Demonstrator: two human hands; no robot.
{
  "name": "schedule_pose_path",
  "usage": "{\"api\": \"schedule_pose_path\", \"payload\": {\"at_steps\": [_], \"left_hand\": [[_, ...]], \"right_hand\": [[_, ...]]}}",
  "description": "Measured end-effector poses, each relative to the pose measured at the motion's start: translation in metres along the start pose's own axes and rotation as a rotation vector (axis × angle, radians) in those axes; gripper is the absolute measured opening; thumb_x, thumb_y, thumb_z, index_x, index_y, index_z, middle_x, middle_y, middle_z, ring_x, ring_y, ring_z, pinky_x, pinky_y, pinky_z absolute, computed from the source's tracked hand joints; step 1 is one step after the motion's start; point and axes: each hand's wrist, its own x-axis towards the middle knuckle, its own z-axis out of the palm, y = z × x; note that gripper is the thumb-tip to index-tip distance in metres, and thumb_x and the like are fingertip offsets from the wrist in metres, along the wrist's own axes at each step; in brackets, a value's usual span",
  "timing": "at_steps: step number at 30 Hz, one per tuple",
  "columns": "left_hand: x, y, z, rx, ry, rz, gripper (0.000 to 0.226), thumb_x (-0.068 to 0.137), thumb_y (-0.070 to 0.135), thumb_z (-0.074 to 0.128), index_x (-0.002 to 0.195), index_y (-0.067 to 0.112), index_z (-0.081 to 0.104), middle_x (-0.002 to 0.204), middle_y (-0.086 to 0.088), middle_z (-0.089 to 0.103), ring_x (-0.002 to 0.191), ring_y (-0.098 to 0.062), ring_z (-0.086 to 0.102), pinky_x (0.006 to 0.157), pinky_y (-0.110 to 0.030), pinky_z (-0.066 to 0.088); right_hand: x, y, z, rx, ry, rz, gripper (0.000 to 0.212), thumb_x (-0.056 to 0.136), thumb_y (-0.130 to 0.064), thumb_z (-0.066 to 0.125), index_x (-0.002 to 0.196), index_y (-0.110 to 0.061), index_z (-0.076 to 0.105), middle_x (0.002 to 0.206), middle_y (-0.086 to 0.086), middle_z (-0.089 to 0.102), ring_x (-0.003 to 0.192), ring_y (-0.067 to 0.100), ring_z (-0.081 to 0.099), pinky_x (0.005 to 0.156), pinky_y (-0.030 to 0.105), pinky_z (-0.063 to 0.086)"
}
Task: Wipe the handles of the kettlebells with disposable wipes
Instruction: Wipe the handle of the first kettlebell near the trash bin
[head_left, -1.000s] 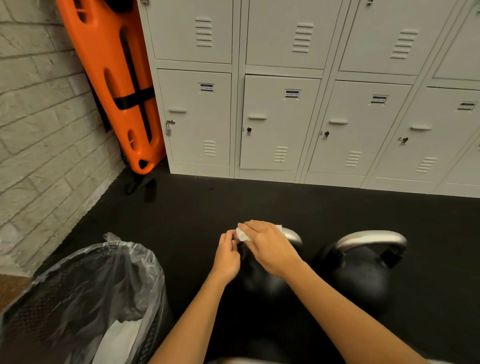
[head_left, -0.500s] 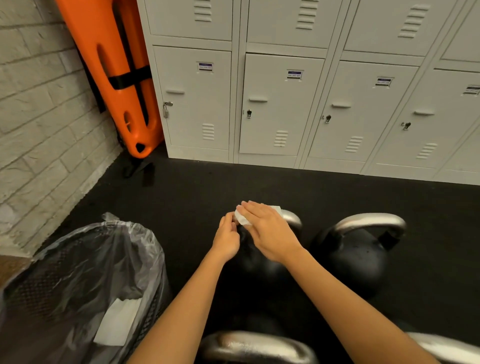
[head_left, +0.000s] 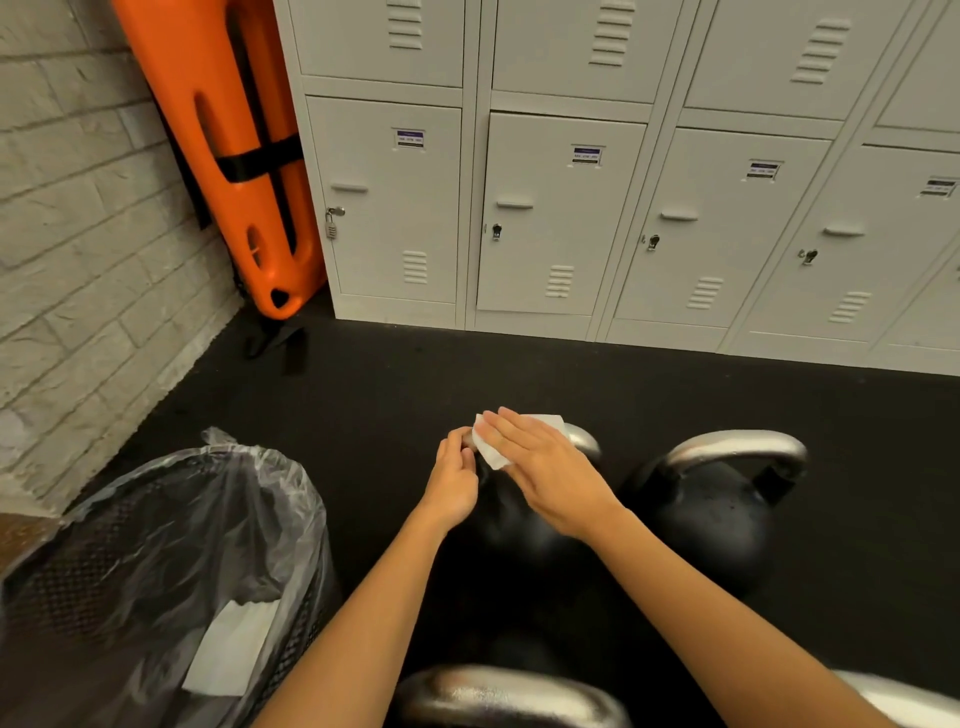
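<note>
A black kettlebell (head_left: 519, 527) stands on the dark floor in the middle, its steel handle (head_left: 584, 440) mostly covered. A white disposable wipe (head_left: 493, 451) lies over the handle's left part. My right hand (head_left: 545, 467) presses flat on the wipe with straight fingers. The curled fingertips of my left hand (head_left: 454, 478) hold the handle's left end beside the wipe. A second black kettlebell (head_left: 717, 525) with a bare steel handle (head_left: 737, 448) stands just to the right. Two more steel handles (head_left: 498, 696) (head_left: 914, 701) show at the bottom edge.
A mesh waste bin (head_left: 130, 561) with a clear plastic liner stands at the lower left, a used white wipe (head_left: 228, 649) inside it. White lockers (head_left: 561, 218) line the back. An orange board (head_left: 244, 156) leans in the corner by the brick wall (head_left: 78, 234).
The view has tipped downward, bringing the nearer kettlebell handles into sight. My right hand has flattened and slid slightly over the wipe on the handle. My left hand stays at the handle's left end.
</note>
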Motion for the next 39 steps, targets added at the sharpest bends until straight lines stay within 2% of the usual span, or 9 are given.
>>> {"api": "schedule_pose_path", "payload": {"at_steps": [3, 6, 12, 16, 22, 25, 28, 35, 39], "left_hand": [[0.002, 0.001, -0.002, -0.033, 0.015, -0.021, 0.037, 0.106, 0.019, 0.026, 0.142, 0.02, 0.034, 0.144, -0.003, 0.034, 0.12, -0.01, 0.038, 0.099, -0.027, 0.031], [0.005, 0.004, -0.003, -0.035, 0.035, -0.029, 0.036, 0.106, 0.021, 0.026, 0.139, 0.018, 0.04, 0.139, -0.004, 0.042, 0.121, -0.013, 0.044, 0.102, -0.03, 0.034], [0.005, 0.008, -0.006, -0.062, 0.012, 0.06, 0.031, 0.105, 0.015, 0.028, 0.116, 0.024, 0.056, 0.116, 0.002, 0.059, 0.103, -0.005, 0.055, 0.081, -0.021, 0.042], [0.009, 0.005, -0.018, 0.009, -0.01, 0.012, 0.034, 0.104, 0.014, 0.029, 0.124, 0.022, 0.056, 0.12, 0.001, 0.058, 0.11, -0.01, 0.053, 0.09, -0.027, 0.04], [0.007, -0.002, -0.015, -0.031, -0.013, -0.04, 0.033, 0.104, 0.014, 0.03, 0.128, 0.021, 0.052, 0.123, 0.001, 0.056, 0.11, -0.009, 0.051, 0.09, -0.027, 0.038], [0.006, -0.004, -0.014, -0.083, -0.025, -0.028, 0.034, 0.102, 0.01, 0.034, 0.128, 0.026, 0.051, 0.123, 0.004, 0.056, 0.11, -0.008, 0.051, 0.092, -0.026, 0.038], [0.006, -0.005, -0.013, -0.066, -0.015, -0.031, 0.031, 0.105, 0.016, 0.031, 0.126, 0.024, 0.052, 0.123, 0.002, 0.056, 0.112, -0.009, 0.051, 0.094, -0.028, 0.039], [0.01, -0.008, -0.012, -0.05, 0.012, -0.064, 0.033, 0.105, 0.017, 0.031, 0.131, 0.02, 0.051, 0.129, 0.0, 0.055, 0.118, -0.012, 0.049, 0.099, -0.031, 0.039], [0.01, -0.005, -0.019, -0.03, -0.014, -0.086, 0.035, 0.104, 0.016, 0.035, 0.136, 0.022, 0.049, 0.134, 0.0, 0.052, 0.126, -0.017, 0.047, 0.103, -0.034, 0.039]], "right_hand": [[-0.012, 0.009, -0.003, 0.057, -0.026, 0.024, 0.056, 0.103, -0.018, 0.04, 0.153, -0.03, 0.019, 0.161, -0.014, 0.016, 0.148, 0.002, 0.008, 0.122, 0.027, 0.006], [-0.006, 0.007, 0.0, 0.048, 0.053, 0.091, 0.052, 0.103, -0.021, 0.04, 0.152, -0.027, 0.026, 0.158, -0.009, 0.029, 0.147, 0.008, 0.021, 0.122, 0.03, 0.016], [0.007, -0.003, 0.005, 0.122, 0.073, 0.065, 0.044, 0.102, -0.028, 0.042, 0.146, -0.026, 0.041, 0.151, -0.007, 0.042, 0.143, 0.009, 0.031, 0.12, 0.032, 0.022], [-0.003, 0.002, 0.005, 0.161, 0.11, 0.103, 0.044, 0.102, -0.029, 0.041, 0.146, -0.029, 0.042, 0.151, -0.011, 0.042, 0.142, 0.005, 0.031, 0.119, 0.029, 0.022], [0.037, -0.014, 0.006, 0.029, 0.091, 0.116, 0.033, 0.099, -0.027, 0.044, 0.124, -0.016, 0.063, 0.117, 0.002, 0.067, 0.109, 0.018, 0.06, 0.102, 0.04, 0.044], [0.029, -0.012, 0.011, 0.035, 0.001, -0.023, 0.037, 0.1, -0.025, 0.044, 0.134, -0.019, 0.057, 0.137, 0.001, 0.057, 0.129, 0.017, 0.047, 0.114, 0.038, 0.031], [0.007, 0.0, 0.004, 0.196, 0.015, 0.021, 0.042, 0.101, -0.027, 0.045, 0.142, -0.027, 0.047, 0.151, -0.009, 0.043, 0.142, 0.006, 0.029, 0.12, 0.028, 0.018], [0.023, -0.013, 0.005, 0.174, 0.149, 0.138, 0.035, 0.1, -0.026, 0.047, 0.132, -0.02, 0.059, 0.132, -0.002, 0.061, 0.126, 0.013, 0.051, 0.112, 0.036, 0.036], [0.009, -0.008, 0.005, 0.349, 0.123, 0.154, 0.036, 0.1, -0.026, 0.046, 0.135, -0.026, 0.055, 0.141, -0.01, 0.053, 0.134, 0.002, 0.04, 0.117, 0.027, 0.024]]}}
